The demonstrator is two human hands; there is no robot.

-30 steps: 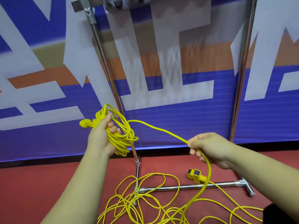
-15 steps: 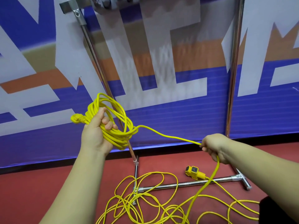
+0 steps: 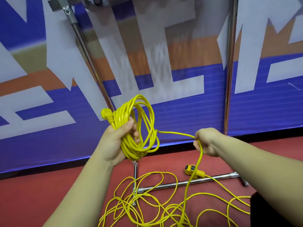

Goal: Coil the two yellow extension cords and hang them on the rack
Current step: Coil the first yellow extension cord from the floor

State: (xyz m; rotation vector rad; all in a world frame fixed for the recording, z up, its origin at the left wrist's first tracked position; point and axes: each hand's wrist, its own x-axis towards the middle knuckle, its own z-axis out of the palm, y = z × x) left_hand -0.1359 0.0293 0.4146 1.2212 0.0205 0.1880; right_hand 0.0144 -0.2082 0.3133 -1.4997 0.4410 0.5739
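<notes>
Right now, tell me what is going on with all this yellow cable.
A person is coiling a yellow extension cord. The left hand grips the finished coil, with the plug sticking out beside it. The right hand pinches the strand that runs from the coil down to the red floor, where much cord lies in loose loops. The socket end lies by the rack's base bar. Coiling is not finished.

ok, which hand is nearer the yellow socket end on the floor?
Right. The right hand pinches the cord just above the socket end; the left hand grips the coil well off to its left.
</notes>
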